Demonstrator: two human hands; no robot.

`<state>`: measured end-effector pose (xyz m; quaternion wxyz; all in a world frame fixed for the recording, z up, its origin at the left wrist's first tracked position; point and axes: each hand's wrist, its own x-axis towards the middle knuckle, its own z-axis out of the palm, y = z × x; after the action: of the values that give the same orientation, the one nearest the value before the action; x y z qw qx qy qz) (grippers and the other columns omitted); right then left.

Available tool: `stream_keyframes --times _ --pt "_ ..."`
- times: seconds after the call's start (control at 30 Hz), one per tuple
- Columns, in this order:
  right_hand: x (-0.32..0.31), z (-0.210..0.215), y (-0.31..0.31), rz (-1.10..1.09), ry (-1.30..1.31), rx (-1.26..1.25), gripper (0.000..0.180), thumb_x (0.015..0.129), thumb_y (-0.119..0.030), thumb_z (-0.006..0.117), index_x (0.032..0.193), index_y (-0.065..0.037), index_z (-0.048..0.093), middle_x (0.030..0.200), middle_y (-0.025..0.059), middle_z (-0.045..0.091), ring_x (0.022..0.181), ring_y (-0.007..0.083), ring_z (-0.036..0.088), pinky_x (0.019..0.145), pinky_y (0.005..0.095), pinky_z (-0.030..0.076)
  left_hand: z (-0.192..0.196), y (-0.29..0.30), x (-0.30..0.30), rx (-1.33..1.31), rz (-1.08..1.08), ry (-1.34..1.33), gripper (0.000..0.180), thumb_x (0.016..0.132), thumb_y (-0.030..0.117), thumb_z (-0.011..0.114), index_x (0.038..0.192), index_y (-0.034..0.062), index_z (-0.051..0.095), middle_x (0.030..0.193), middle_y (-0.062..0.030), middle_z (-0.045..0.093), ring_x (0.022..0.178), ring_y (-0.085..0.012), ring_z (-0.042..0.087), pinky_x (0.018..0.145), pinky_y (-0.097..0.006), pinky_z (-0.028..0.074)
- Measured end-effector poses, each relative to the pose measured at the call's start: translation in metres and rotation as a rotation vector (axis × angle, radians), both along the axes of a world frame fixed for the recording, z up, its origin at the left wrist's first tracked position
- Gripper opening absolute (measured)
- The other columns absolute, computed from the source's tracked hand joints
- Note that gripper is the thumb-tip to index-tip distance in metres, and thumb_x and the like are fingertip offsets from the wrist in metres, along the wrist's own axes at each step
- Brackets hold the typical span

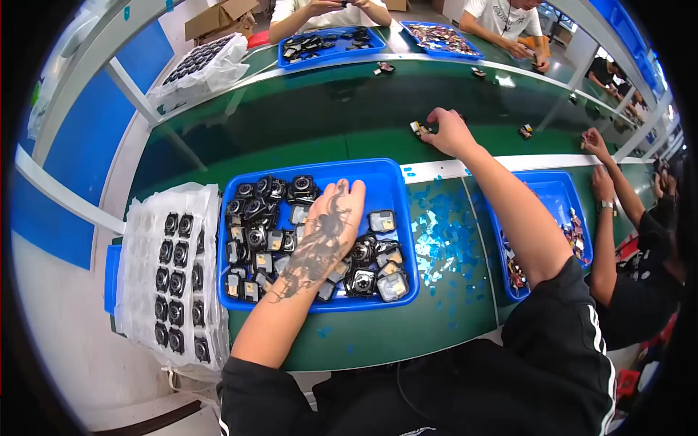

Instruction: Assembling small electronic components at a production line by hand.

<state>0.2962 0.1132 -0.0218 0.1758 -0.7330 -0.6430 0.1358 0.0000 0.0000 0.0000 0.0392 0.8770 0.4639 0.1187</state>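
Left hand [331,221]: lying flat, palm down, fingers spread and released, inside the blue tray [396,190] on the green counter [378,330]; resting on a heap of small black camera parts [265,218], gripping none of them. Tray sitting directly in front of the body, heaped mostly on its left and near sides, with bare blue floor showing at the far right corner.

Right hand [448,131]: reaching well forward onto the dark green belt [313,116] beyond the white counter edge, fingers curled down over a small yellow-and-black part [417,128]; touching it at the fingertips, but cannot tell whether clenching on it or merely pressing it.

Lying left of the tray, just beside it: a clear plastic sheet [171,272] holding rows of black round parts in pockets. Scattered right of the tray on the counter: blue film scraps [443,240]. Standing further right, partly hidden by the right forearm: a second blue tray [563,203] with mixed small pieces.

Working at the right edge: another person's hands [600,163] over the counter. Sitting across the belt: two more people, each behind a blue tray [331,45] of parts. Resting at far left: a cardboard box [218,18].
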Motion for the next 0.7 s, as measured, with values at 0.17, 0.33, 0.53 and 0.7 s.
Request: stream_keyframes --times 0.17,0.33,0.53,0.7 --pt "0.046 0.023 -0.024 -0.013 0.204 0.288 0.027 0.082 -0.016 0.070 0.104 -0.001 0.066 0.094 0.0140 0.070 0.086 0.0285 0.068 0.080 0.0366 0.053 -0.014 0.002 -0.002 0.170 -0.052 -0.053 0.030 0.089 0.006 0.053 0.119 0.0016 0.047 0.103 -0.0205 0.061 0.099 -0.0379 0.060 0.086 -0.047 0.050" --pt "0.077 0.071 -0.098 0.089 -0.038 0.300 0.014 0.086 -0.014 0.063 0.086 0.000 0.068 0.069 0.0111 0.065 0.066 0.0192 0.063 0.064 0.0328 0.050 0.013 0.005 0.001 -0.518 0.040 -0.832 0.036 0.097 0.011 0.045 0.131 -0.0001 0.048 0.111 -0.0172 0.066 0.077 -0.0221 0.065 0.071 -0.034 0.055" --pt "0.127 0.059 -0.163 0.098 -0.123 -0.036 0.018 0.079 -0.019 0.073 0.078 -0.002 0.068 0.067 0.0105 0.064 0.063 0.0219 0.063 0.061 0.0338 0.049 0.038 -0.012 0.018 -1.405 -0.131 -1.543 0.037 0.099 0.008 0.041 0.134 -0.0041 0.045 0.114 -0.0263 0.063 0.086 -0.0259 0.069 0.076 -0.032 0.058" --pt "0.100 0.048 -0.174 0.058 -0.342 -0.191 0.020 0.075 -0.021 0.077 0.081 -0.005 0.067 0.077 0.0118 0.067 0.075 0.0288 0.066 0.068 0.0399 0.051 0.035 -0.032 0.027 -1.215 -0.034 -1.404 0.045 0.094 0.003 0.055 0.136 0.0030 0.040 0.116 -0.0224 0.063 0.093 -0.0264 0.069 0.084 -0.034 0.058"
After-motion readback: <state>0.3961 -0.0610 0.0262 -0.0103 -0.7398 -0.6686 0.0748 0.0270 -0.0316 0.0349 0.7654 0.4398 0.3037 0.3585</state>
